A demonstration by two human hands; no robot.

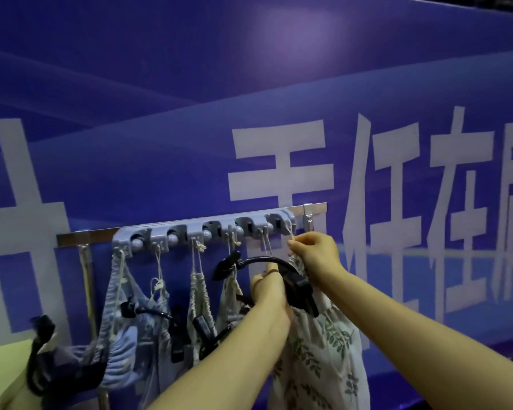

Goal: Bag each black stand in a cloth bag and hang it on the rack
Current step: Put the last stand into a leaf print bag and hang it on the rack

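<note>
At the 3 o'clock end of the grey plastic hook rack (208, 229), the right hand (314, 253) pinches the leaf-print cloth bag's (317, 344) drawstring; the left hand (271, 287) grips its neck beside the black gooseneck stand (267, 264).

Indoor work or display area, blue printed banner wall (190, 84) with large white Chinese characters (279, 164), hook rack (202, 229) at centre

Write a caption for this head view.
Both hands, right hand and left hand, hang a leaf-print cloth bag on the rack.

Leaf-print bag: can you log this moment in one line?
right hand: pinching drawstring at rack | left hand: gripping leaf-print bag | black stand: protruding
</note>
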